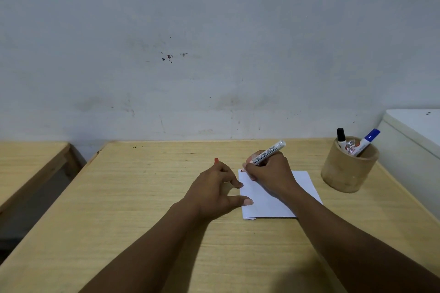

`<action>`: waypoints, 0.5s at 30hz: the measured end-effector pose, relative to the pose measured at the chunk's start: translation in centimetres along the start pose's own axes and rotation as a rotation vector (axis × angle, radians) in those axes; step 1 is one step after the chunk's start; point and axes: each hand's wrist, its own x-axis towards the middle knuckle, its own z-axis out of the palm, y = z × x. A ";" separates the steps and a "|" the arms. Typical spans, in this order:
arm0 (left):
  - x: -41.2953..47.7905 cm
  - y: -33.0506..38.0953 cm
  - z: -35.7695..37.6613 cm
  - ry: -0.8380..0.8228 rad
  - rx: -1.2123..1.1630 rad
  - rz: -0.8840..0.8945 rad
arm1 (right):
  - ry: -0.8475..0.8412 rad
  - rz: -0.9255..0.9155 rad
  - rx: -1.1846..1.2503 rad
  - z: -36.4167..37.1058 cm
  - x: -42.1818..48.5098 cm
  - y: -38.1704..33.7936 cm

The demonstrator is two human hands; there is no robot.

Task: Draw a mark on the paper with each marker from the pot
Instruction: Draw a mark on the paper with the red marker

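Note:
A white folded paper (269, 200) lies on the wooden desk (142, 197). My right hand (271, 171) grips a white board marker (269, 152), its tip down at the paper's far left corner. My left hand (214, 191) rests beside the paper's left edge with thumb and a finger on it, and pinches a red cap (216, 161) in its fingers. At the right stands a round wooden pot (345, 171) with a black-capped marker (341, 137) and a blue-capped marker (369, 139) upright in it.
A grey stained wall (214, 54) rises right behind the desk. A white box-like unit (414, 145) stands against the desk's right side, close to the pot. A second wooden desk (28, 166) sits to the left across a gap.

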 end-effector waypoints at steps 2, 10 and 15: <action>0.0 0.0 -0.1 -0.003 0.011 0.003 | 0.004 -0.004 -0.012 0.1 0.0 0.0; 0.3 0.1 -0.3 -0.018 0.015 0.002 | -0.032 0.023 -0.054 0.0 -0.1 -0.1; 0.4 0.0 -0.3 -0.034 0.020 -0.013 | -0.009 0.083 0.137 -0.4 0.0 -0.6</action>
